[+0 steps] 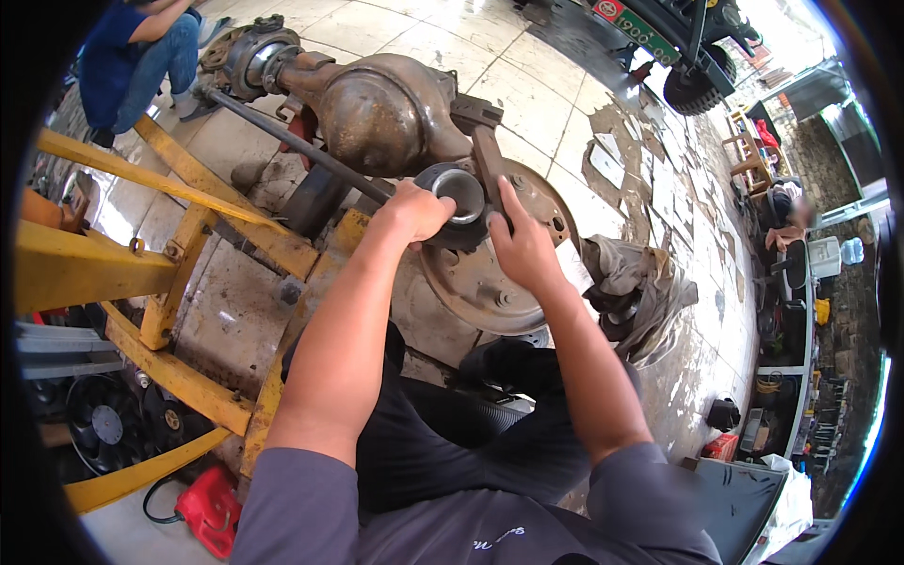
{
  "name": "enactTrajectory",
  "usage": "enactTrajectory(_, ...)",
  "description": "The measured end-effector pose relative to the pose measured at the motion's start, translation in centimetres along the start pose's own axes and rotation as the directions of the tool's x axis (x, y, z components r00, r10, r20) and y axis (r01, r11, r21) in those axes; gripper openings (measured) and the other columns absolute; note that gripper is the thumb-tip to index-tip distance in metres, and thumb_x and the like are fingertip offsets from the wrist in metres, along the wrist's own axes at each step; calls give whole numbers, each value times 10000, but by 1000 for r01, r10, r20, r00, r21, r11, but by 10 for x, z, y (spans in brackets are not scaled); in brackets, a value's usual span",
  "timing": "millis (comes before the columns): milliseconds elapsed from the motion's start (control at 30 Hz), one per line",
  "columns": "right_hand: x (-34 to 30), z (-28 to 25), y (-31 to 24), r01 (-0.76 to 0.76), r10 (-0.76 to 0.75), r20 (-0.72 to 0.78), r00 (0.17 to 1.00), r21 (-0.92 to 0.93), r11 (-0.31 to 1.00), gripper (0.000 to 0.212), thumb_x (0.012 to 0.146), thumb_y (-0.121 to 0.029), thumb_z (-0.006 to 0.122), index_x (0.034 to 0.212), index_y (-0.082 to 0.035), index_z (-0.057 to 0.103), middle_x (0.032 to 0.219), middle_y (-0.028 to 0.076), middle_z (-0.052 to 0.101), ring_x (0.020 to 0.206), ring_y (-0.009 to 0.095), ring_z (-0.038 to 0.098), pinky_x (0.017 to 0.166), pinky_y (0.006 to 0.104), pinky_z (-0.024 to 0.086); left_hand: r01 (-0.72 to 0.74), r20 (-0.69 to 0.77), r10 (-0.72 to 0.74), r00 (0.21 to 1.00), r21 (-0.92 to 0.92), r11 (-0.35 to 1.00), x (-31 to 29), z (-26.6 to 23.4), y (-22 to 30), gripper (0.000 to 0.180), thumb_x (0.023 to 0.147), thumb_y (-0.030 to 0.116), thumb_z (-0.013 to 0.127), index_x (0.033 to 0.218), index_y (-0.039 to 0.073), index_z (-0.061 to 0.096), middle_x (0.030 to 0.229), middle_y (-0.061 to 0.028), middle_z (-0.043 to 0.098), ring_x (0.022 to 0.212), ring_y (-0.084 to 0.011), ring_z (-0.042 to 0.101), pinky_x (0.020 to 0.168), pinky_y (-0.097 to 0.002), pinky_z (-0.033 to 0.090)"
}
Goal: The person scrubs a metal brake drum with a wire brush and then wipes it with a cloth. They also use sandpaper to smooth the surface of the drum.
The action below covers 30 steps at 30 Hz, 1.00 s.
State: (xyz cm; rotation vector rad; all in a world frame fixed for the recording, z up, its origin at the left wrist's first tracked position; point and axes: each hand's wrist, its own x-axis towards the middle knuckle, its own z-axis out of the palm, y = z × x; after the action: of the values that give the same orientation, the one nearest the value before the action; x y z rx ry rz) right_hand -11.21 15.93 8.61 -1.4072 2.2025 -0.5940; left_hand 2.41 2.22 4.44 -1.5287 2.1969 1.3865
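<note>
In front of me the open round end of a dark metal hub [458,196] faces up, its inner rim shiny. My left hand [421,213] is closed on the hub's left side, with the thumb at the opening. Close to the hub's right side, my right hand [524,243] is closed round a flat brown bar [489,162] that points away from me; its exact kind I cannot tell. Beneath both hands lies a large round rusty plate [508,299] with bolts. Behind the hub stands a rusty axle housing [377,111] with a bulging middle.
A long dark rod [292,141] runs beside the axle housing. Yellow metal frame beams [169,367] fill the left. A crumpled grey cloth [640,292] lies right of the plate. A red canister [209,508] stands lower left. Another person [141,66] crouches at the far left.
</note>
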Motion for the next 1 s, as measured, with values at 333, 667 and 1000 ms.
enactTrajectory(333, -37, 19, 18, 36, -20, -115, 993, 140, 989, 609, 986, -170, 527, 1570, -107, 364, 1397, 316, 553, 1298, 425, 558, 1071, 416, 449, -46, 4, 46, 999, -69, 997, 10, -9, -4, 601, 912, 368, 546, 1136, -184, 625, 1229, -325, 632, 734, -292, 727, 595, -407, 579)
enactTrajectory(667, -21, 13, 40, 153, -151, -96, 984, 13, 988, 681, 973, -240, 541, 1592, -134, 277, 914, 324, 658, 823, 498, 641, 788, 572, 495, -49, -37, 45, 998, -116, 992, 6, -7, 4, 766, 902, 369, 563, 1309, -266, 429, 1302, -306, 560, 814, -318, 695, 604, -409, 590)
enactTrajectory(1000, 7, 26, 39, 142, -147, -227, 963, -38, 989, 616, 971, -267, 534, 1553, -149, 365, 926, 325, 675, 825, 509, 655, 789, 570, 532, -39, 35, 40, 999, -33, 999, 9, -9, 10, 755, 886, 423, 585, 1245, -235, 496, 1309, -288, 558, 888, -308, 682, 623, -399, 577)
